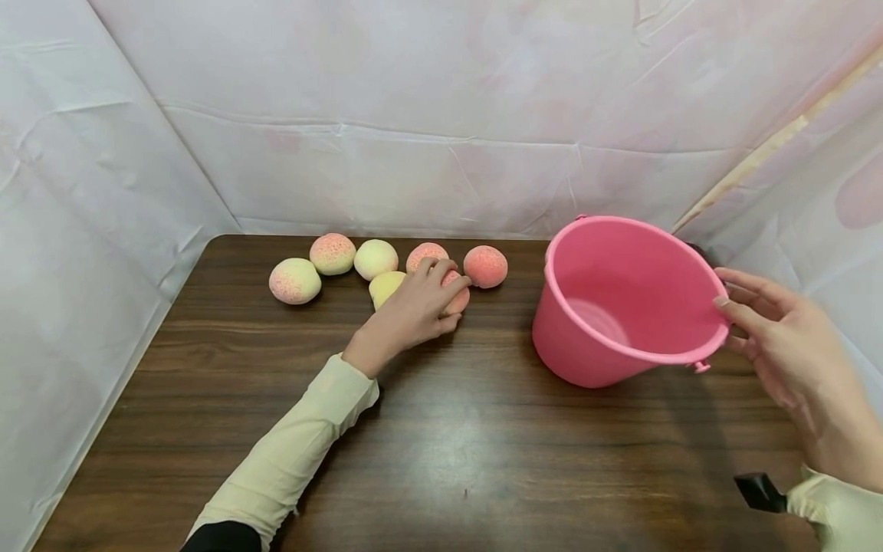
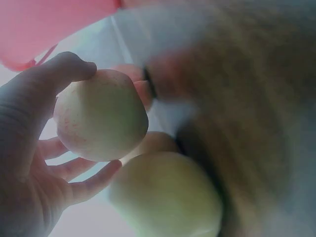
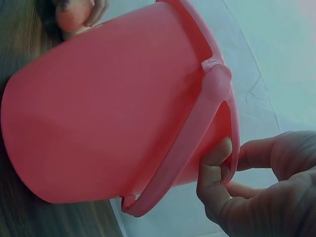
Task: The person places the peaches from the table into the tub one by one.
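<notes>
My left hand (image 1: 414,307) curls its fingers and thumb over a pink peach (image 1: 455,295) on the dark wooden table. In the left wrist view this peach (image 2: 101,116) sits between thumb and fingers. Just beside that hand lies a yellow peach (image 1: 385,287), and behind the fingers is another pink peach (image 1: 426,254). At the right, my right hand (image 1: 793,337) pinches the rim of a pink bucket (image 1: 586,345). In the right wrist view, its thumb and fingers clasp the rim below the bucket's handle (image 3: 182,143), which hangs across the side.
More peaches lie along the table's back edge: a red one (image 1: 486,267), a pale one (image 1: 375,260), and two speckled ones, the left one (image 1: 295,281) and the one behind it (image 1: 333,254). Pale cloth (image 1: 386,176) hangs behind the table (image 1: 441,460) and at both sides.
</notes>
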Demonstrator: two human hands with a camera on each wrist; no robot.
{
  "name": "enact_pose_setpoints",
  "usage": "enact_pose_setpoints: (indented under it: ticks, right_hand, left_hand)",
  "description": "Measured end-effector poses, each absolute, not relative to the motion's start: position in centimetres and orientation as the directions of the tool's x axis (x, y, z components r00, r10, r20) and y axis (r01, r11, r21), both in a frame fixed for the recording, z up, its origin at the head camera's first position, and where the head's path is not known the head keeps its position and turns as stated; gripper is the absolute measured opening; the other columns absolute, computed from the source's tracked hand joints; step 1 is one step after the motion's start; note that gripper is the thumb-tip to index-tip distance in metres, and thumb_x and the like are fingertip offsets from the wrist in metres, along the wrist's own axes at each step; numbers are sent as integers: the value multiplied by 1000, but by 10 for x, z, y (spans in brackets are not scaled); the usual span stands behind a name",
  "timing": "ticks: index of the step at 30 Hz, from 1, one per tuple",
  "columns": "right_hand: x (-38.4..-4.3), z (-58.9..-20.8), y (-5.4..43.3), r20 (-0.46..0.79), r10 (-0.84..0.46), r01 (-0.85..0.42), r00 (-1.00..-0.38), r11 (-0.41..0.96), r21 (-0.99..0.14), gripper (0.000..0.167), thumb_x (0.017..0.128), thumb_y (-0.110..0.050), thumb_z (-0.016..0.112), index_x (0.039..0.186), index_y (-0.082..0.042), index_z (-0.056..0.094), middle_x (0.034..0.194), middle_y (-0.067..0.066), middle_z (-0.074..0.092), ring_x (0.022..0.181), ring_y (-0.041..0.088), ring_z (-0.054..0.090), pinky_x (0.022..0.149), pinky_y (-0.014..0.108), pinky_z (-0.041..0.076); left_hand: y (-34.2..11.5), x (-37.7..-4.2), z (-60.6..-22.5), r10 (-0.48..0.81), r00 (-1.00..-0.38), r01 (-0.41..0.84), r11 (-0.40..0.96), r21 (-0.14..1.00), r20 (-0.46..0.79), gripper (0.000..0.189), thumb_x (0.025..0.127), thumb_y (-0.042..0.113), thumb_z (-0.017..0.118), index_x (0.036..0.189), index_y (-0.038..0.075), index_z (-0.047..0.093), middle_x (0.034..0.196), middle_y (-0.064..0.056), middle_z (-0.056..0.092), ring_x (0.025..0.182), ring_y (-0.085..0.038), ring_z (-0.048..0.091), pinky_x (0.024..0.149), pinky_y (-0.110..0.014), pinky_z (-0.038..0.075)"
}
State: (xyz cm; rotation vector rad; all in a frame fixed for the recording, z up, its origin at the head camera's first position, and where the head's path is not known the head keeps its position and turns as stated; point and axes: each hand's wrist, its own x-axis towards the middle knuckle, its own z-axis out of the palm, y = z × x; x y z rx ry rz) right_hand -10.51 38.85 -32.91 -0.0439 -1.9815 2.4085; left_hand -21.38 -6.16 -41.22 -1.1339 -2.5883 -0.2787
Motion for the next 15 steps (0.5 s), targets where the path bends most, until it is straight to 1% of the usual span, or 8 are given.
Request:
enact_pose_setpoints:
  ticks: [4, 6, 12, 15]
  right_hand:
    - [-103, -329, 385, 7, 10, -9, -1000, -166, -986, 42, 101, 12, 53, 131, -13, 70, 113, -1, 77, 90, 10, 78, 68, 26, 63]
    - [-101, -329, 383, 11, 4, -12, -1000, -160, -987, 42, 101, 12, 53, 132, -12, 69, 113, -1, 76, 91, 10, 77, 69, 26, 63]
    - [-99, -331, 378, 22, -17, -19, -1000, -169, -986, 43, 100, 14, 52, 132, -10, 68, 110, 3, 76, 91, 11, 78, 71, 28, 63]
    - [-97, -332, 376, 24, -32, -19, -999, -173, -985, 43, 100, 15, 51, 133, -9, 67, 110, 4, 75, 91, 13, 78, 71, 28, 64]
  left_hand:
    - [-63, -210, -398, 680, -623, 748, 663, 38, 387, 47, 88, 23, 73, 133, 14, 62, 133, -18, 59, 122, -41, 57, 101, -55, 52]
    - [-64, -208, -390, 674, -615, 749, 662, 33, 410, 48, 87, 23, 73, 133, 14, 62, 132, -18, 60, 122, -42, 57, 100, -55, 52]
    - [-65, -199, -363, 657, -599, 753, 656, 44, 458, 51, 88, 23, 71, 137, 14, 61, 131, -17, 59, 121, -40, 57, 87, -53, 57]
    - [-66, -195, -350, 654, -578, 764, 644, 40, 487, 48, 89, 23, 70, 136, 13, 63, 131, -17, 60, 121, -38, 57, 87, -51, 57]
